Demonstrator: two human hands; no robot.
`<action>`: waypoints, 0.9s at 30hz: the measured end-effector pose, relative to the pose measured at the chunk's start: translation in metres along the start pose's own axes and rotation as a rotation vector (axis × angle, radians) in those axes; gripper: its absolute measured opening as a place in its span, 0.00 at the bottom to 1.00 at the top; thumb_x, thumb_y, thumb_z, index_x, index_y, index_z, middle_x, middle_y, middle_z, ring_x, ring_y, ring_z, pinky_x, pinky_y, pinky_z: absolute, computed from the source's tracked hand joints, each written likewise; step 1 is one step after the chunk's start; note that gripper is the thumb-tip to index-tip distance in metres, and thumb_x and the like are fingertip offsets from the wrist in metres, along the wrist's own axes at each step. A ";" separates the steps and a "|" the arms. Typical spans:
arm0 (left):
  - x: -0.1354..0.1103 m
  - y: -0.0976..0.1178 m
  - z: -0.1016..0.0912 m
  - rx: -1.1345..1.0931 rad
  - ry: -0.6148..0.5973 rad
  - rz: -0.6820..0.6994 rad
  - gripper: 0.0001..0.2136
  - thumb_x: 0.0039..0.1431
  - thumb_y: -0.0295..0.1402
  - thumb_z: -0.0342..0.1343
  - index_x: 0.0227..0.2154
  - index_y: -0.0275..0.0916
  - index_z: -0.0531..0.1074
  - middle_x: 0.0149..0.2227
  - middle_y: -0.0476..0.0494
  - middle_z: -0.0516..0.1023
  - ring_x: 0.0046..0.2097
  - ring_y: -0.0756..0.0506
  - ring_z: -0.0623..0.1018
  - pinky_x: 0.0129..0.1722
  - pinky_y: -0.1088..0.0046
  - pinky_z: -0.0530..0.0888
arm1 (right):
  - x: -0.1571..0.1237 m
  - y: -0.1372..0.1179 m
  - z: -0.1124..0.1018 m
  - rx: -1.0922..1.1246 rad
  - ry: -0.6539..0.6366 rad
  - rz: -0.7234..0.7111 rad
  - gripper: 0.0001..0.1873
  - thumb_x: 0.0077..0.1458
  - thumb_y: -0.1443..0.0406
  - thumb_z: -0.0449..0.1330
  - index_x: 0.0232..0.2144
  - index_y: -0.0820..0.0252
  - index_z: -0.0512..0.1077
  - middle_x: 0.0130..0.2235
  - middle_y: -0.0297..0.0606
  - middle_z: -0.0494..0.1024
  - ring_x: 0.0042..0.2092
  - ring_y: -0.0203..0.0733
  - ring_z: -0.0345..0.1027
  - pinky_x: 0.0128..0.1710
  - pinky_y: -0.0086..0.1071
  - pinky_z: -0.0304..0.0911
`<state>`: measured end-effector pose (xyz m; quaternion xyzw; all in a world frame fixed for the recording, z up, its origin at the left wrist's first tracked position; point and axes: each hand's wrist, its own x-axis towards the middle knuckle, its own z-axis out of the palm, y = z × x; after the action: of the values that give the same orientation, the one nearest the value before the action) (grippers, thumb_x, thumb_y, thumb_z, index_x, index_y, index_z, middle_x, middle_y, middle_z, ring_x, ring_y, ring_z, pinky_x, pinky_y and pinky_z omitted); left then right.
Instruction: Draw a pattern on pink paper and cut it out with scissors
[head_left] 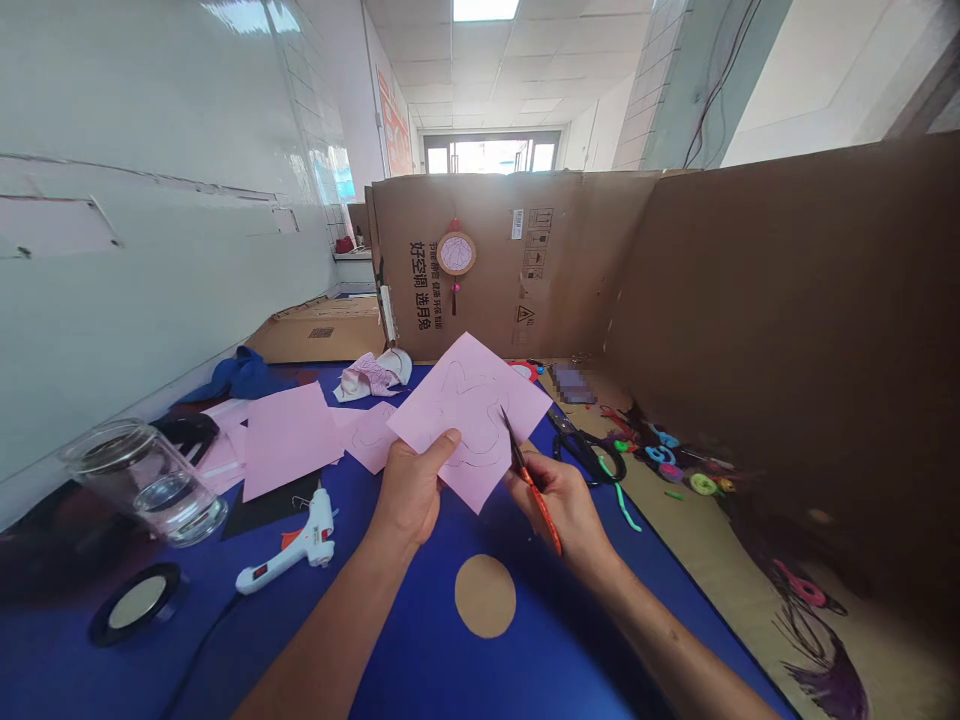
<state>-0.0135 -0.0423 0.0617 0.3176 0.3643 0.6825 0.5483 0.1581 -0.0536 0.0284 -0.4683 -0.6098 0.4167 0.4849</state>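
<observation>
My left hand (pixel 414 490) grips the lower left edge of a square pink sheet of paper (pixel 469 395), thumb on top and fingers underneath. Thin curved lines are drawn on the sheet, which is held up above the table. In my right hand (pixel 562 500) is a slim pointed tool (pixel 536 490) with a dark tip and a red-orange handle, too small in view to name its kind. Its tip lies over the right part of the drawing; whether it touches the paper I cannot tell. Below the hands a round brown cardboard disc (pixel 485 597) lies flat.
Left on the blue table (pixel 405 660) are a glue gun (pixel 296 550), a glass of water (pixel 150 485), a tape roll (pixel 136 605) and pink paper (pixel 292 440). Black scissors (pixel 589 448) lie at right, near colourful cords (pixel 675 465). Cardboard walls (pixel 577 270) stand behind and right; a round ornament (pixel 456 254) hangs there.
</observation>
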 end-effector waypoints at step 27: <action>-0.007 -0.008 0.003 -0.002 0.036 -0.033 0.38 0.45 0.31 0.80 0.62 0.43 0.78 0.57 0.35 0.87 0.58 0.31 0.85 0.55 0.55 0.83 | 0.003 0.014 -0.001 -0.016 0.032 -0.014 0.11 0.54 0.57 0.62 0.26 0.57 0.70 0.24 0.28 0.62 0.25 0.35 0.53 0.24 0.29 0.51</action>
<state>-0.0053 -0.0472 0.0568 0.2989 0.3786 0.6792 0.5532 0.1613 -0.0476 0.0160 -0.4744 -0.6085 0.4007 0.4940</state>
